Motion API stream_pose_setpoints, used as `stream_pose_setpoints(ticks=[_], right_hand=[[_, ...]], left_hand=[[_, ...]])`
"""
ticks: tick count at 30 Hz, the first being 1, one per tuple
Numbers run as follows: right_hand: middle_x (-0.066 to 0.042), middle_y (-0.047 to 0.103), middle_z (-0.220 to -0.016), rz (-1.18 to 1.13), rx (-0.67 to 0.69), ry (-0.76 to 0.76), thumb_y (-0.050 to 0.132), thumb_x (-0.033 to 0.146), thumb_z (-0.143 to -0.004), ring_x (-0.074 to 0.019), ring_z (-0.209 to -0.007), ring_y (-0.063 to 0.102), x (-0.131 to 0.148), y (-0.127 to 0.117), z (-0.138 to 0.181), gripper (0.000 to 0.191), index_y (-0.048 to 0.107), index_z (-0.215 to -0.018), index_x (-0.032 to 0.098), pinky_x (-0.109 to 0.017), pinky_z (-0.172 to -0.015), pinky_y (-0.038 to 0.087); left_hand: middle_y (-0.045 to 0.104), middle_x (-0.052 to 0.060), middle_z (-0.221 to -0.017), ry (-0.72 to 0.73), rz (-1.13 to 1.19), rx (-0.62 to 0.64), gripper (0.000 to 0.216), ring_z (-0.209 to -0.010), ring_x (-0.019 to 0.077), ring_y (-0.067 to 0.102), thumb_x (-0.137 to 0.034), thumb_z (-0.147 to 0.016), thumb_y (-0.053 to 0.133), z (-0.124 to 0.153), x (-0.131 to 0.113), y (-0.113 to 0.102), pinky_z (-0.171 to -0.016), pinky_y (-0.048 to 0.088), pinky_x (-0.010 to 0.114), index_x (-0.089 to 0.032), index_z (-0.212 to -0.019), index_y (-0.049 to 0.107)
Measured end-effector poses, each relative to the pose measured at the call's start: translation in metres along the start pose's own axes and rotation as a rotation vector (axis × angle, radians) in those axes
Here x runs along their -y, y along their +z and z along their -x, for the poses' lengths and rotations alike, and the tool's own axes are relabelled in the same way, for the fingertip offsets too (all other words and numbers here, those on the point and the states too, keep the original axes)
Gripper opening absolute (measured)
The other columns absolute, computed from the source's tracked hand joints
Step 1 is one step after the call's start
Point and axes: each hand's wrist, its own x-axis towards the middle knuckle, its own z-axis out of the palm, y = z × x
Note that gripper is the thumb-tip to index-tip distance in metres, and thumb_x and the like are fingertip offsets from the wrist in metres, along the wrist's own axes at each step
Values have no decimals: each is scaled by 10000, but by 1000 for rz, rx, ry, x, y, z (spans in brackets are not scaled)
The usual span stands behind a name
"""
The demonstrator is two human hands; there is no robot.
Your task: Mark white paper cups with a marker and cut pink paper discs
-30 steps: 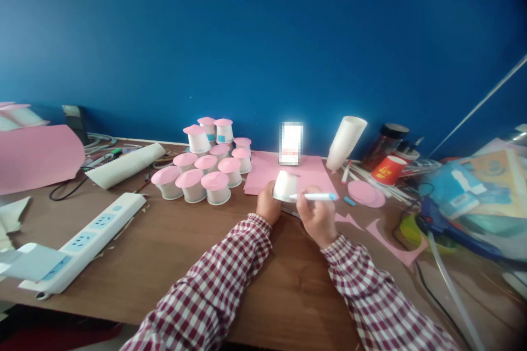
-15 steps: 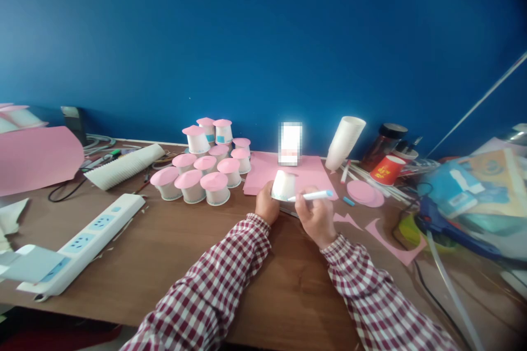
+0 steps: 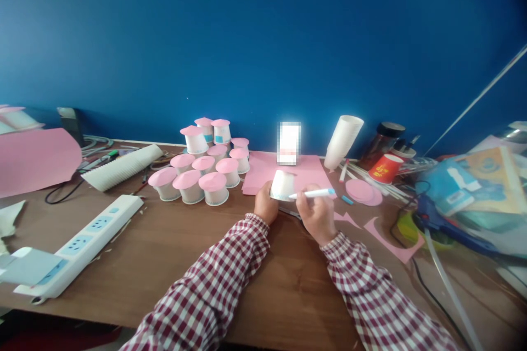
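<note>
My left hand is closed around the left side of an upside-down white paper cup, partly hiding it. Between the fingers of my right hand is a white marker pen with a light blue end. Its tip points left, at or very near the cup's lower rim; whether it touches I cannot tell. Behind the cup lie sheets of pink paper. To the left stand several upturned cups with pink paper cone tops. A small blue pen cap lies right of my right hand.
A power strip and a stack of cups lie to the left. A phone stands at the wall. Right are another cup stack, pink discs, a red cup, paper scraps and a blue glue gun.
The pen has shifted very slightly right relative to the cup. The whole view has moved a little; both hands keep their hold.
</note>
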Motion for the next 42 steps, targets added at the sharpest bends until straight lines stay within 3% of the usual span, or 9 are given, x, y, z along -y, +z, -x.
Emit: stream_pose_setpoints(ticks=[42], right_hand=[[-16,578,-633,-54,-16,48,484,254,-851,-137,-556,546,0,-1,-1,124,522,-759,180,-257,-557,441]], left_hand=[[677,98,-910,41,141,-37,261,-829,200,612,-91,-701,503,-3,2,0,-720,462,291,-104,-921,643]])
